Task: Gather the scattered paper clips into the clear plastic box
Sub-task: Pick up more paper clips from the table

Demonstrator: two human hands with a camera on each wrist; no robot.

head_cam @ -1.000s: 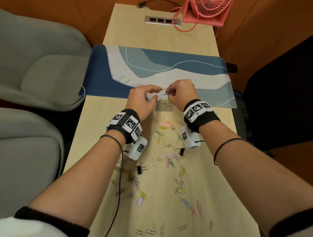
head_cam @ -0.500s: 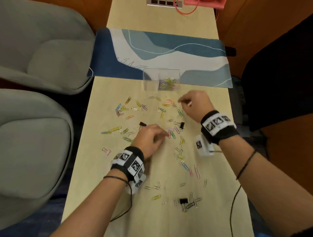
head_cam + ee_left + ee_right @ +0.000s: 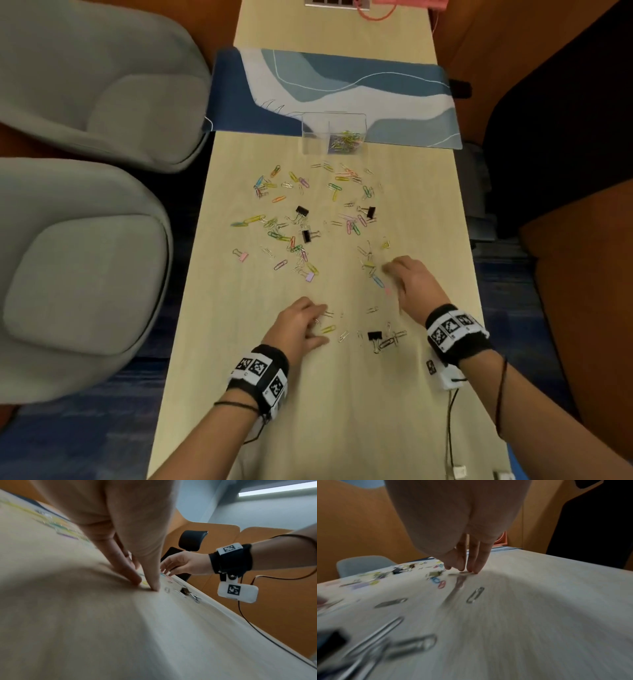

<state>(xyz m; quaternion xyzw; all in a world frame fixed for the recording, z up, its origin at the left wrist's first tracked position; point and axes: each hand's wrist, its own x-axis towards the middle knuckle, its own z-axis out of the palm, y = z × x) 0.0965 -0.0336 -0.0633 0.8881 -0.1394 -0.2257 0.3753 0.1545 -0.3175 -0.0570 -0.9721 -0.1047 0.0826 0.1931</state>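
The clear plastic box (image 3: 310, 137) stands at the mat's front edge, with a pile of coloured clips in its right compartment (image 3: 345, 141). Scattered paper clips (image 3: 298, 219) and several black binder clips cover the table's middle. My left hand (image 3: 323, 325) is low on the near table, its fingers (image 3: 135, 579) and thumb touching the wood either side of a yellow clip (image 3: 328, 329). My right hand (image 3: 387, 270) reaches down with straight fingertips (image 3: 476, 569) on the table beside a silver clip (image 3: 462, 573). Neither hand holds anything.
A blue and white desk mat (image 3: 394, 99) lies across the far table. A black binder clip (image 3: 374, 335) with silver clips sits between my wrists. Two grey chairs (image 3: 85, 267) stand along the left edge, and a dark chair stands to the right. A thin cable (image 3: 451, 421) trails from the right wrist.
Both hands have drawn back from the box to the near part of the table. The left hand came closest to me; the right dropped its fingertips onto the clips.
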